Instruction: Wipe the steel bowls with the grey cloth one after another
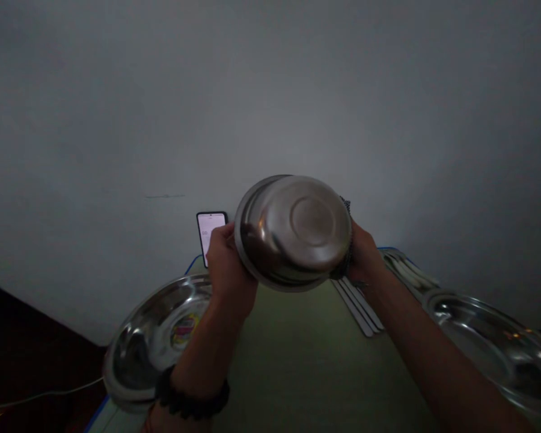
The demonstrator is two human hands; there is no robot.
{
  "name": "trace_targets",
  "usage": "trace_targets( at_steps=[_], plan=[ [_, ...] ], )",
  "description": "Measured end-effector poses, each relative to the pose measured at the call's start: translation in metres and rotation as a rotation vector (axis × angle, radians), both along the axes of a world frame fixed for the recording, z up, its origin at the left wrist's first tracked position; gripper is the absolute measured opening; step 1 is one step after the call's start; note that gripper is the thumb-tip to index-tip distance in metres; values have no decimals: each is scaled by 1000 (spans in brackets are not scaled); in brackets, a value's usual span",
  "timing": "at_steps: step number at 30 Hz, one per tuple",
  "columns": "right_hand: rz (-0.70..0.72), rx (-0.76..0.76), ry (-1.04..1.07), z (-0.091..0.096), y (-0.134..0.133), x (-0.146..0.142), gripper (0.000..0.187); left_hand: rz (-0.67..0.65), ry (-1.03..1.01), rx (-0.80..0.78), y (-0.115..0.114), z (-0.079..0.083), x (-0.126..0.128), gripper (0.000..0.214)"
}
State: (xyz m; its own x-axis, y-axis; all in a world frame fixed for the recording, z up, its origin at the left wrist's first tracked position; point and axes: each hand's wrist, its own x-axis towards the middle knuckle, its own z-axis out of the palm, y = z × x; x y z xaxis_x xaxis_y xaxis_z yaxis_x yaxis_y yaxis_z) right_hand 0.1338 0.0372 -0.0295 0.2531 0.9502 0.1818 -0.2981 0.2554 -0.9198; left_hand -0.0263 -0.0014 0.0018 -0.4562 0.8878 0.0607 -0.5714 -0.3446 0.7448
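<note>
A shiny metal bowl point(293, 234) is held up in front of me, tilted so that its round outer base faces me. My left hand point(229, 270) grips its rim on the left side. On the other side my right hand point(363, 252) presses a dark checkered cloth point(346, 258) against the bowl's outer wall. Most of the cloth and the right fingertips are hidden behind the bowl. A black beaded bracelet point(192, 397) circles my left wrist.
A phone point(207, 231) with a lit screen leans on the wall behind. On the green table point(306, 361) a large metal basin point(135, 355) with a colourful sticker stands left, another basin point(496, 343) right. Several flat cutlery handles point(358, 307) and more utensils point(408, 270) lie at right.
</note>
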Motion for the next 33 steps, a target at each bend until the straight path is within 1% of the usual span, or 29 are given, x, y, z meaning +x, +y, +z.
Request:
trace_targets(
  at_steps=[2,5,6,8,9,10,12,15,18,20,24,26,28,31,33],
  plan=[
    [131,39,-137,5,-1,13,35,-176,198,-55,1,1,-11,25],
    [436,112,-388,14,-11,22,30,-481,619,-107,-6,2,-23,31],
    [529,130,-458,17,-15,22,30,-559,751,-102,-10,3,-24,32],
    [642,153,-541,20,-22,19,30,-635,947,-78,-16,4,-23,36],
    [655,161,-546,21,-24,17,29,-631,993,-68,-19,4,-22,38],
    [647,172,-531,21,-25,14,29,-600,1004,-64,-20,4,-21,39],
    [589,191,-467,20,-25,11,29,-512,952,-67,-20,3,-20,41],
    [468,206,-343,18,-19,11,27,-427,773,-98,-17,1,-22,41],
    [333,172,-190,16,-13,11,26,-340,562,-104,-13,2,-21,39],
    [244,123,-79,13,-9,9,25,-234,401,-101,-10,1,-16,36],
    [94,30,77,1,-1,-2,24,52,83,-123,-4,-5,0,21],
    [58,9,116,-6,1,-10,27,128,-27,-124,-2,-10,7,15],
    [30,-16,162,-11,1,-17,31,163,-82,-130,-1,-16,11,13],
    [14,-29,202,-16,0,-24,36,213,-85,-154,0,-22,13,10],
    [39,-11,188,-18,1,-25,39,216,-91,-147,0,-24,15,8]
  ],
)
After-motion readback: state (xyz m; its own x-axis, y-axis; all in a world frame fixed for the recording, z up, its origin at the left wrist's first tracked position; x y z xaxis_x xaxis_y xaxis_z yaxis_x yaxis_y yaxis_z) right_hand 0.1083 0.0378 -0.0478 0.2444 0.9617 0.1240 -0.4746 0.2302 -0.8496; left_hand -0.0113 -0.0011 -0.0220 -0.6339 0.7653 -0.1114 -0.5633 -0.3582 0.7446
